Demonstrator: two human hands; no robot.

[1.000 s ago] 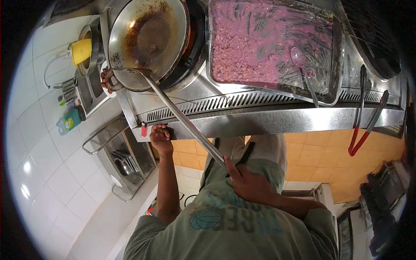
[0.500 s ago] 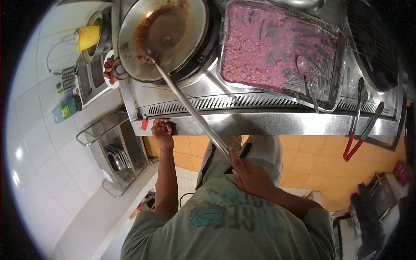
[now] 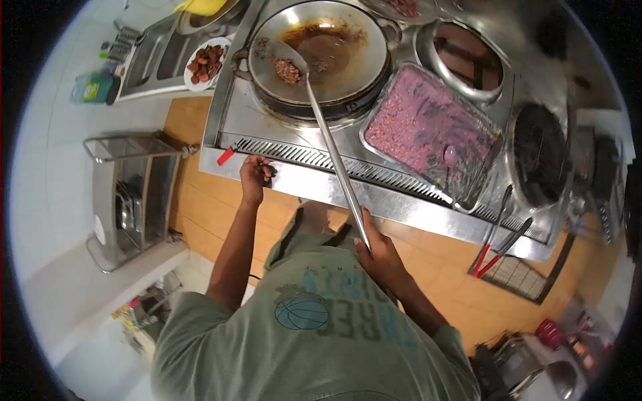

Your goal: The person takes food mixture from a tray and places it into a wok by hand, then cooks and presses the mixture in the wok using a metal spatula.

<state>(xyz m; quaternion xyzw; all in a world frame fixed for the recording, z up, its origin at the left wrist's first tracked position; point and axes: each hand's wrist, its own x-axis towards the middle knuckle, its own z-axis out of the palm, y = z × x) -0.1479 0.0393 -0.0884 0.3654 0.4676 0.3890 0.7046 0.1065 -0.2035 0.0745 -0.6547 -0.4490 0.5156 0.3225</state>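
Observation:
My right hand (image 3: 382,252) is closed around the end of a long metal handle. It belongs to a wok ladle (image 3: 336,155), whose head rests inside a large wok (image 3: 374,70). Small brown fried bits (image 3: 287,71) lie in the ladle's head, over dark oil (image 3: 328,50) in the wok. My left hand (image 3: 253,175) is by the front edge of the steel stove counter (image 3: 314,190), fingers loosely curled and apart, with nothing visible in it. Close to it lies a red lighter-like object (image 3: 227,156).
Right of the wok sits a tray of pink batter-coated pieces (image 3: 418,110) with a spoon (image 3: 450,155). Red-handled tongs (image 3: 493,247) overhang the counter edge. A plate of browned pieces (image 3: 204,65) stands by the sink (image 3: 144,67). A metal rack (image 3: 134,187) is at left.
The ladle's head has come up with brown bits in it and shifted inside the wok. The camera view has turned, bringing the plate and more of the stove into sight.

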